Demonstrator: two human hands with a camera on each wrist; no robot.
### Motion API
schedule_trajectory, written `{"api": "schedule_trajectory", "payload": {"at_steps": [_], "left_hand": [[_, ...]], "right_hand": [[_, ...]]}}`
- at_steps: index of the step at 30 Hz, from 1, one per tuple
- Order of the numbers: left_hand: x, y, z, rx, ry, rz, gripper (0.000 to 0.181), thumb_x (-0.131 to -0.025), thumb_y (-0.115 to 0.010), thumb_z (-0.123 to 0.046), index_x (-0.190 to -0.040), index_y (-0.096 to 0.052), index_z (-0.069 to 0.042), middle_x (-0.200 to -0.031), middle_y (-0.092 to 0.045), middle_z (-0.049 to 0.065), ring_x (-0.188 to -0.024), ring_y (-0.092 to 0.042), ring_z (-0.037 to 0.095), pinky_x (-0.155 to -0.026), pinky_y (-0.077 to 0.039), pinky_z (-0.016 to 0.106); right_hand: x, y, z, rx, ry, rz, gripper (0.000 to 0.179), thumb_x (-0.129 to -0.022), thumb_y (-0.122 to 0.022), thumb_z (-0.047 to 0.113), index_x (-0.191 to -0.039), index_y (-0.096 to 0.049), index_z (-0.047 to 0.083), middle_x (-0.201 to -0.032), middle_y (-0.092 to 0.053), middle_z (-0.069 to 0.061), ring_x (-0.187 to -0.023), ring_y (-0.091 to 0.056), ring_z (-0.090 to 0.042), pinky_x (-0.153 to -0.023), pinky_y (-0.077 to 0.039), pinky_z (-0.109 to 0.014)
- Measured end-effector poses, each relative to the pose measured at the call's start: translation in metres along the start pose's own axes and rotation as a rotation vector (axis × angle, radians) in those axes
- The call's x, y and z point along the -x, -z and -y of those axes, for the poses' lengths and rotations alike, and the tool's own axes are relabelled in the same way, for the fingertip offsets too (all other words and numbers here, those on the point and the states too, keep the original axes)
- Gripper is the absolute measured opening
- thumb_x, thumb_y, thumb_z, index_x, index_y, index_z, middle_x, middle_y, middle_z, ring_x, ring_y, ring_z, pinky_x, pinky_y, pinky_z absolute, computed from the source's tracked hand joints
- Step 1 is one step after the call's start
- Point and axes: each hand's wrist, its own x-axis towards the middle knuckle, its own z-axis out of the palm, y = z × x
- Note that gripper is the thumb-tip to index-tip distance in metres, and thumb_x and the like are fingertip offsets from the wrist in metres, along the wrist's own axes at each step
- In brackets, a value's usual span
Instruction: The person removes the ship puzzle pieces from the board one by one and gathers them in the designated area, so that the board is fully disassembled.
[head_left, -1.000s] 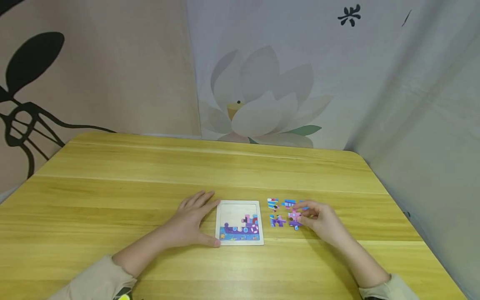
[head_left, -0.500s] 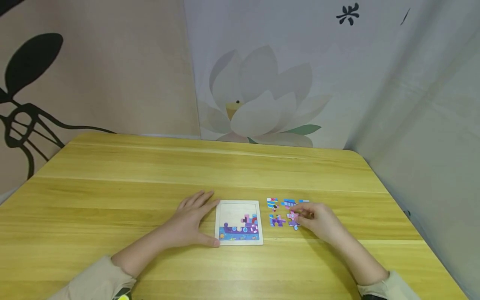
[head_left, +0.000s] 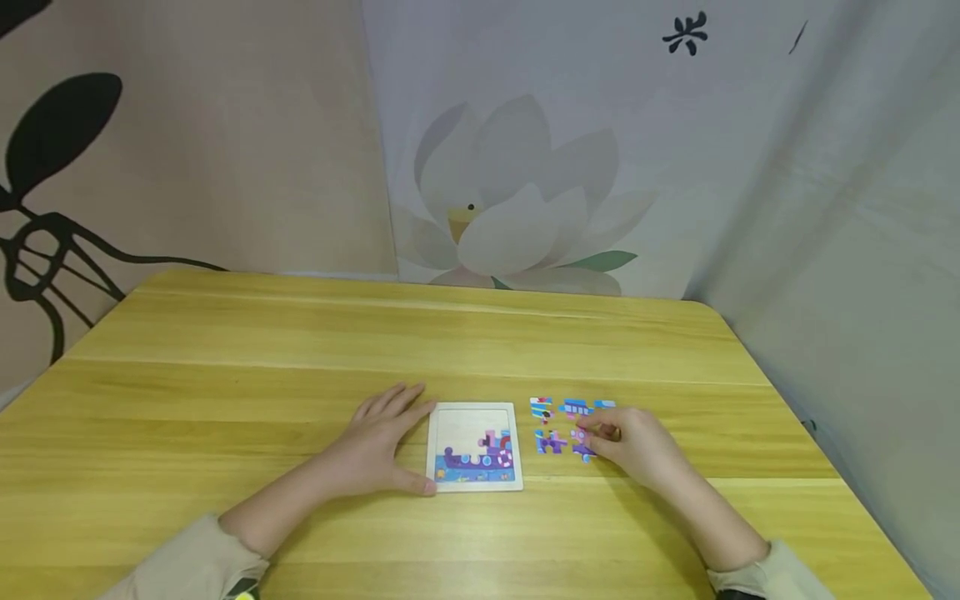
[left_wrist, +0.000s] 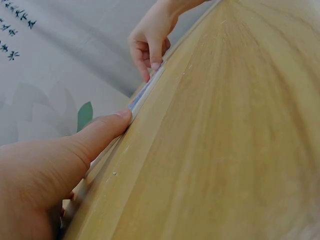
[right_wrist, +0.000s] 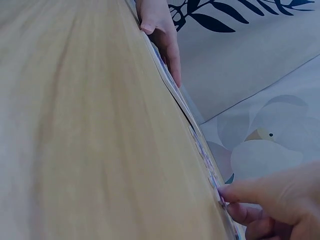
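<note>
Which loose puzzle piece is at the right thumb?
The pink-purple piece, right of the blue-purple piece. Only it is visibly overlapped by the thumb of the right hand.

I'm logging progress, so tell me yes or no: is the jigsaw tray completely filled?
No, the upper part of the jigsaw tray is bare, and loose jigsaw pieces lie to its right.

Wears beige L sleeve (head_left: 187,562) w/ dk-grn/yel. patch (head_left: 243,590), beige R sleeve (head_left: 776,577) w/ blk band (head_left: 738,595).
</note>
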Motion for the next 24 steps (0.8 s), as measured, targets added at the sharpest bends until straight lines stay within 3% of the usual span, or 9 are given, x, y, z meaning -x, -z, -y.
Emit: {"api": "schedule_trajectory", "payload": {"at_steps": [9, 17, 24], "left_hand": [[0.001, 0.001, 0.0, -0.001, -0.003, -0.002, 0.114, -0.062, -0.068, -0.075, -0.148, -0.036, -0.006, -0.156, -0.019, 0.018, -0.141, -0.009, 0.042, -0.108, -0.005, 0.065], [0.001, 0.001, 0.0, -0.001, -0.004, -0.002, 0.114, -0.062, -0.068, -0.075, -0.148, -0.035, -0.006, -0.156, -0.018, 0.018, -0.141, -0.009, 0.043, -0.107, -0.005, 0.065], [0.0, 0.0, 0.0, 0.004, -0.008, -0.002, 0.115, -0.062, -0.068, -0.075, -0.148, -0.036, -0.006, -0.155, -0.019, 0.019, -0.141, -0.01, 0.043, -0.107, -0.006, 0.065]], "right_hand": [[-0.001, 0.0, 0.002, -0.047, -0.019, -0.045, 0.02, -0.083, -0.074, 0.013, -0.103, -0.073, 0.011, -0.072, -0.057, 0.008, -0.052, -0.043, -0.009, -0.044, -0.036, -0.023], [-0.004, -0.003, 0.02, -0.111, 0.01, -0.088, 0.028, -0.081, -0.078, 0.016, -0.107, -0.072, 0.009, -0.076, -0.059, 0.009, -0.049, -0.039, -0.008, -0.04, -0.032, -0.022], [-0.008, -0.012, 0.036, -0.14, 0.034, -0.093, 0.028, -0.079, -0.079, 0.015, -0.105, -0.073, 0.008, -0.074, -0.059, 0.01, -0.048, -0.043, -0.009, -0.04, -0.036, -0.023]]}}
